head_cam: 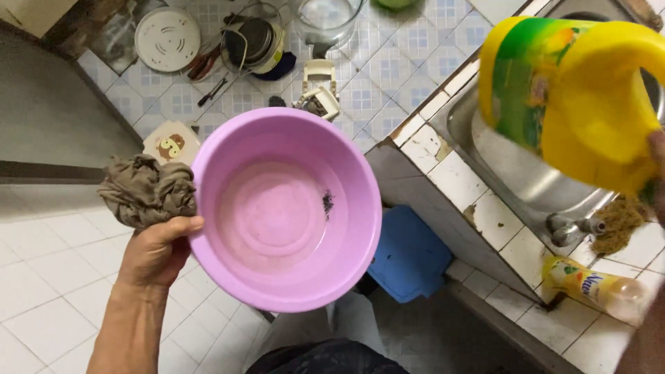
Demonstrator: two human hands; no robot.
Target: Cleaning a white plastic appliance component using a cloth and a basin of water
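My left hand (156, 253) grips the rim of a round pink plastic basin (284, 208), held out over the floor, together with a crumpled grey-brown cloth (147, 190) bunched against the rim. A dark speck lies inside the basin. My right hand (656, 173), only partly visible at the right edge, holds a large yellow jug (582, 93) with a green label by its handle, tilted above the sink.
A steel sink (512, 173) with a tap (571, 228) sits in a white tiled counter, with a brown scrubber (620, 221) and a small yellow bottle (596, 287) lying beside it. A blue stool (409, 256) stands below. Lids, jars and tools lie on the patterned floor (388, 76).
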